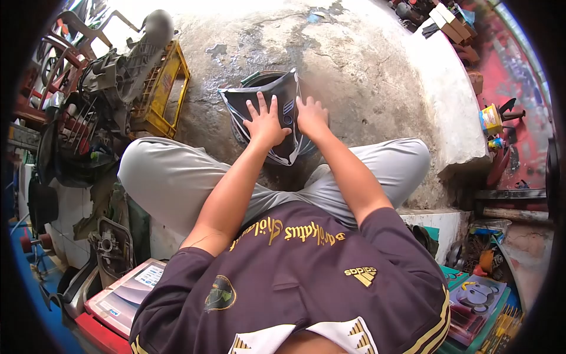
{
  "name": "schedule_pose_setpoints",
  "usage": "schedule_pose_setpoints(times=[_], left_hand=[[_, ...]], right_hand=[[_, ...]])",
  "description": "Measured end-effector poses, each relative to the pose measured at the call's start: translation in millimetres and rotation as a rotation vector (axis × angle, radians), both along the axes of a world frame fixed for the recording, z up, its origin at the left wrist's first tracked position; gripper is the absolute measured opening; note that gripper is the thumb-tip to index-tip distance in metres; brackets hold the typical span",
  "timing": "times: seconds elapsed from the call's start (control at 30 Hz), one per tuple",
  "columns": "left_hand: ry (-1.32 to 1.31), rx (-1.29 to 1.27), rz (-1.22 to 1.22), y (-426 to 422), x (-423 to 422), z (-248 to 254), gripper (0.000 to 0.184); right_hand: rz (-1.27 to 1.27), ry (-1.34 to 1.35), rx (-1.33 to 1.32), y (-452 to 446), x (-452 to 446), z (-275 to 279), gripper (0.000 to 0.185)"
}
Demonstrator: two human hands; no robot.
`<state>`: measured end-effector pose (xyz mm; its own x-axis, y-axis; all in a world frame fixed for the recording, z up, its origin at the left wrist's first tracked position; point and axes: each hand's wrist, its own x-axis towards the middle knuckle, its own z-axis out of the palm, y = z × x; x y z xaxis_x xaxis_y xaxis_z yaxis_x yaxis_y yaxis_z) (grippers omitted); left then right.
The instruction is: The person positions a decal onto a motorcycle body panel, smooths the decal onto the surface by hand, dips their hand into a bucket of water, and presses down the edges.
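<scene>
A black, pointed panel with white edges (pixel 284 97), much like a motorcycle fairing piece, lies over a round dark basin (pixel 268 77) on the floor between my bent legs. My left hand (pixel 266 125) rests on the panel's face, fingers spread and holding nothing. Along the panel's right side lies my right hand (pixel 312 120), its fingers stretched forward and a little apart over the edge. Both palms face down, so what lies beneath them is hidden. Most of the basin is covered by the panel.
To the left stands a yellow crate (pixel 168 88) beside dark motorcycle parts (pixel 112 82). A flat cardboard box (pixel 127 298) is behind me on the left. On the right are a white ledge (pixel 445 112), a yellow can (pixel 490 119) and a boxed item (pixel 477 298).
</scene>
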<state>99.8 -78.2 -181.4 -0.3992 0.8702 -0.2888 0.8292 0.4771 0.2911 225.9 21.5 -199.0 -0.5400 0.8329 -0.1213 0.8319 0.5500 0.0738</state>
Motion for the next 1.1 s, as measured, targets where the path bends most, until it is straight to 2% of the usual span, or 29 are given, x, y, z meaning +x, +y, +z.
schedule_pose_setpoints(times=[0.13,0.23,0.3,0.37,0.43,0.57,0.63,0.77,0.83,0.9,0.97,1.03,1.1], left_hand=[[0.0,0.026,0.003,-3.4,2.3,-2.7,0.122],[0.006,0.013,0.004,-1.1,0.2,1.8,0.123],[0.02,0.028,0.004,-0.1,1.0,-2.7,0.122],[0.008,0.017,0.001,0.4,2.6,-0.6,0.122],[0.013,0.002,-0.001,1.1,-0.1,2.8,0.121],[-0.016,0.03,0.006,-0.7,0.4,0.5,0.119],[-0.012,0.05,0.008,-2.1,0.6,-1.3,0.119],[0.001,0.064,0.001,-4.0,-1.1,-3.4,0.12],[0.002,0.071,0.003,-5.3,-0.5,-3.0,0.119],[0.001,0.062,0.004,-5.0,-1.1,-3.7,0.119],[0.004,0.063,0.008,-2.7,1.9,-2.0,0.119],[0.001,0.044,0.009,-1.7,0.8,-0.5,0.119],[0.014,0.036,0.011,-1.3,0.4,-0.5,0.119]], right_hand=[[0.223,-0.007,0.048,-71.0,52.3,-6.3,0.06],[0.188,-0.058,-0.038,-109.3,64.6,1.2,0.066],[0.133,-0.087,-0.034,-110.6,65.4,4.9,0.079],[0.131,-0.091,-0.015,-89.0,50.8,-4.8,0.078],[0.04,-0.063,0.051,-59.7,26.7,-9.5,0.064],[-0.054,0.002,-0.007,-4.6,-12.5,-8.8,0.063],[-0.087,0.016,-0.063,-9.0,-11.2,-4.2,0.062],[0.084,-0.001,-0.069,-45.9,29.1,1.6,0.064],[0.15,-0.08,-0.153,-80.0,48.1,10.5,0.074],[0.132,-0.092,-0.139,-95.8,54.8,17.6,0.076],[0.117,-0.101,-0.115,-93.6,54.2,18.4,0.077],[0.077,-0.037,-0.042,-72.4,38.9,6.5,0.065],[0.011,-0.003,-0.053,-39.8,16.6,2.5,0.066]])
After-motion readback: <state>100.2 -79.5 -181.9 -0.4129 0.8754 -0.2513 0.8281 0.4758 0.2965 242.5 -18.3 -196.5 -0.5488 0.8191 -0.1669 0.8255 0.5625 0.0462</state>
